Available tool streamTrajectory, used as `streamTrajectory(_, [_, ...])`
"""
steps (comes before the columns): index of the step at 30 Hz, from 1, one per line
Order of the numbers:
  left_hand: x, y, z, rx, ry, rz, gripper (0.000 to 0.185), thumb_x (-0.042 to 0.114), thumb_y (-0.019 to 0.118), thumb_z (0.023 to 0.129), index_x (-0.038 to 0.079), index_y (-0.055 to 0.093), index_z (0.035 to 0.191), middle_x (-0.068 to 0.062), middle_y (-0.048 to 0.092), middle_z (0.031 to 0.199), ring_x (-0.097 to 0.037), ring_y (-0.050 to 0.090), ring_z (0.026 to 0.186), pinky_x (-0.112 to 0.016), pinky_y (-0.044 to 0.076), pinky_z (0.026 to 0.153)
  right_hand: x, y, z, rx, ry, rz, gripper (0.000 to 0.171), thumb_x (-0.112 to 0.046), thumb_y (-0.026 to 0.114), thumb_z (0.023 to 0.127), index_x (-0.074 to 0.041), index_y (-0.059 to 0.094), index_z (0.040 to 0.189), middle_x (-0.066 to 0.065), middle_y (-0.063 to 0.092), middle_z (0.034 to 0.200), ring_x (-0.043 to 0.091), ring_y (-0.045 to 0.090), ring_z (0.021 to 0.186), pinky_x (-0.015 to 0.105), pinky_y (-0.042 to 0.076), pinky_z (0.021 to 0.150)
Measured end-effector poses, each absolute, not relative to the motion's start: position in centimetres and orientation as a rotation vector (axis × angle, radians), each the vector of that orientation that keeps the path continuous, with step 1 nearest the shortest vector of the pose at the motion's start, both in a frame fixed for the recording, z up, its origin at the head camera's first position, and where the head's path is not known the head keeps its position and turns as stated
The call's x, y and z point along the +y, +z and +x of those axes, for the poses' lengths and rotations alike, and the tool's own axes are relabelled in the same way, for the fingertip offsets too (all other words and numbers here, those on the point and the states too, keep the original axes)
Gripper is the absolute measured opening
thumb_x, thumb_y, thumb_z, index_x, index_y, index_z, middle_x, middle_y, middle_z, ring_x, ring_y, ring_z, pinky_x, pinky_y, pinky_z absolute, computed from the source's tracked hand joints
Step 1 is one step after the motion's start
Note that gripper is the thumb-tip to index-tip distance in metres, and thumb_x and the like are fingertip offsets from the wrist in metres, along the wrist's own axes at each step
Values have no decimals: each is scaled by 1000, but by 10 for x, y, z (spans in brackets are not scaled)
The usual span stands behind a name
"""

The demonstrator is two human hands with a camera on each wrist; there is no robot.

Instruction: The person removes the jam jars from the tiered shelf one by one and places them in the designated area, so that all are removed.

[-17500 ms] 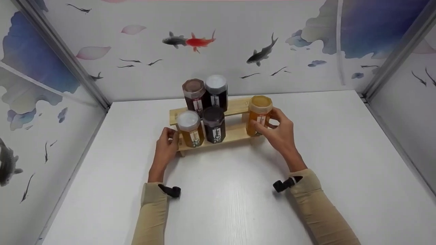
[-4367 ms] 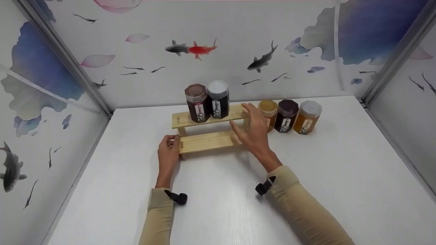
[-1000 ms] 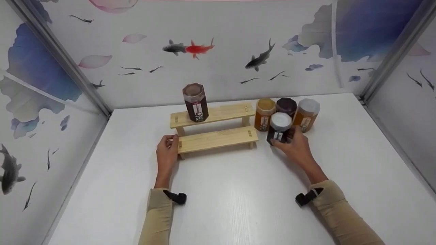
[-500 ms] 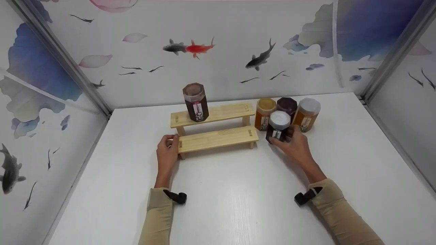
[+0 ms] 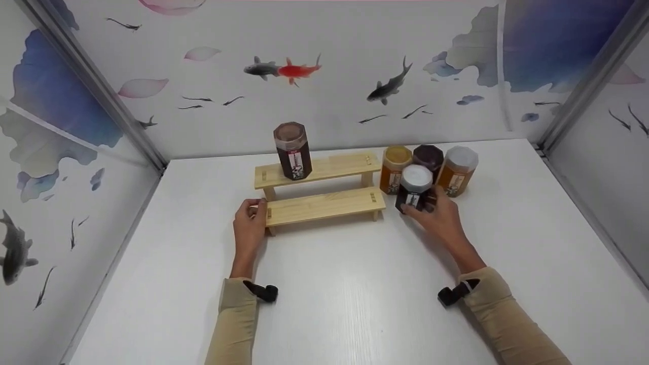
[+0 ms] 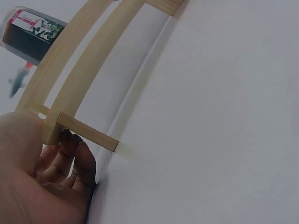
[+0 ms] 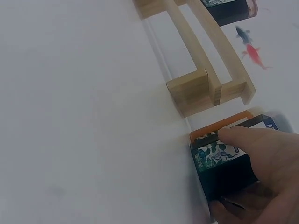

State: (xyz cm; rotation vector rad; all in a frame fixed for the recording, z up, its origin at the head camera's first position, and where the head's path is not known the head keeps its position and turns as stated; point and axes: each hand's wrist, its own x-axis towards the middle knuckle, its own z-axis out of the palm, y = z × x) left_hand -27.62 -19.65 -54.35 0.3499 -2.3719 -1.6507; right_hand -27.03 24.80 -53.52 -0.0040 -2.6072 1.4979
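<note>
From the head view, the right hand (image 5: pixel 440 218) is gripping a white-lidded dark jar (image 5: pixel 415 188) standing on the table (image 5: pixel 355 294), right of the wooden rack (image 5: pixel 324 205), while the left hand (image 5: pixel 249 229) is clasping the rack's left end. At the left wrist, curled fingers (image 6: pixel 77 154) are pressing the rack's leg (image 6: pixel 88 134). At the right wrist, fingers (image 7: pixel 252 142) are wrapping the jar's label side.

Jars, hexagonal, labelled: 5 in all.
- Dark jar with brown lid (image 5: pixel 292 151): 1, on the upper step, left.
- Dark jar with white lid (image 5: pixel 415 188): 1, on the counter (image 5: pixel 355 304), right of the rack.
- Amber jar with amber lid (image 5: pixel 394 169): 1, far right group.
- Dark jar with dark lid (image 5: pixel 428 157): 1, same group.
- Amber jar with white lid (image 5: pixel 458 170): 1, same group.

Wooden two-step rack (image 5: pixel 324 205): 1.

Hands: 2, left hand (image 5: pixel 249 229) and right hand (image 5: pixel 440 217).

Tan sleeves: 2.
</note>
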Motion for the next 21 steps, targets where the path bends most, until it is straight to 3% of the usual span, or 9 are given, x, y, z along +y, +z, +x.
streamTrajectory(6, [-196,-543,-277,-2379,-1640,345,34,42,58,112,12,68,126,-8,71,98,-16,63,79,-25,51,63,250,-534,-271,-2622,1472,33,79,-30,87,95,2,46,154,28,58,151,44,61,138,54,51,115])
streamTrajectory(14, [-195,-543,-278,-2381,-1651,346,36,42,58,112,11,68,126,-9,71,99,-16,64,78,-26,53,63,254,-508,-263,-2601,1401,7,88,-51,85,93,-1,48,156,25,61,148,42,61,137,57,54,111])
streamTrajectory(21, [-197,-544,-277,-2382,-1653,352,36,42,57,113,11,67,128,-9,71,100,-17,64,80,-26,53,64,235,-480,-258,-2367,1241,84,68,-34,87,94,0,58,147,20,63,147,37,57,142,57,45,120])
